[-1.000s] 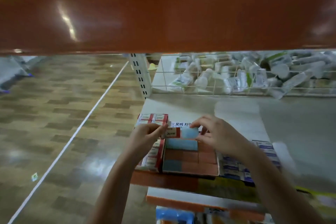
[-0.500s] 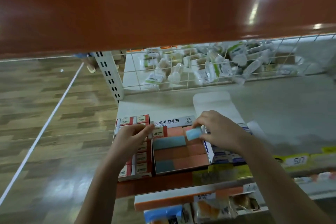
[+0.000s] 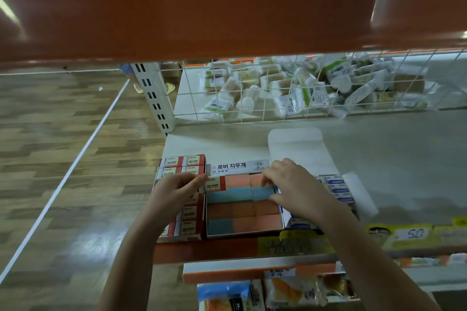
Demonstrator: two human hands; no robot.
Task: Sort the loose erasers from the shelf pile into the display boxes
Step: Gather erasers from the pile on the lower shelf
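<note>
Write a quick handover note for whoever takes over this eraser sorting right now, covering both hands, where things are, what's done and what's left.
Left hand: grip on a 2B eraser at the back left corner of the middle box.
Right hand: fingers on a blue eraser in the second row at the right side; it looks seated among the others.
Boxes: red box on the left with 2B erasers, middle box with orange and blue blocks, blue-label box on the right.
Done: middle box looks nearly full.
Left: the 2B eraser probably belongs in the red box. No loose pile shows in this view.
</note>
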